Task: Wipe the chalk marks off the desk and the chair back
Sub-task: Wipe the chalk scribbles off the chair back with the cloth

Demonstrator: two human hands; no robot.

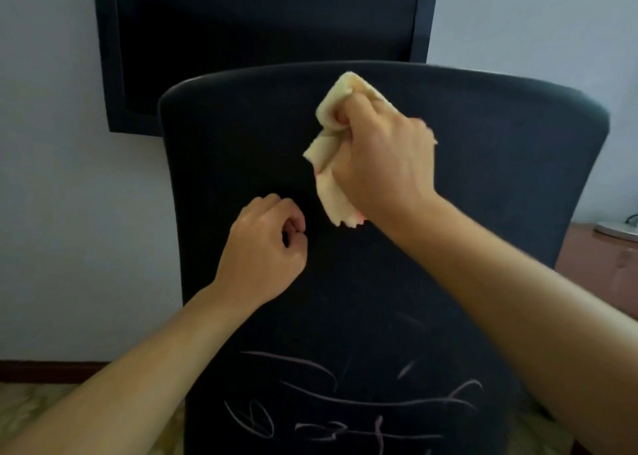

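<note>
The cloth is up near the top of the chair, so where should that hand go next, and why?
Probably down. The right hand grips the cloth against the upper chair back, which looks dark and unmarked there, while the chalk marks sit low on it. The left hand is curled, holding nothing.

Matt dark fabric chair back [483, 178], soft yellow cloth [331, 185]

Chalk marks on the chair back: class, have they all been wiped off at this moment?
No: pale chalk marks still cover the lower chair back, well below the yellow cloth gripped in the right hand.
</note>
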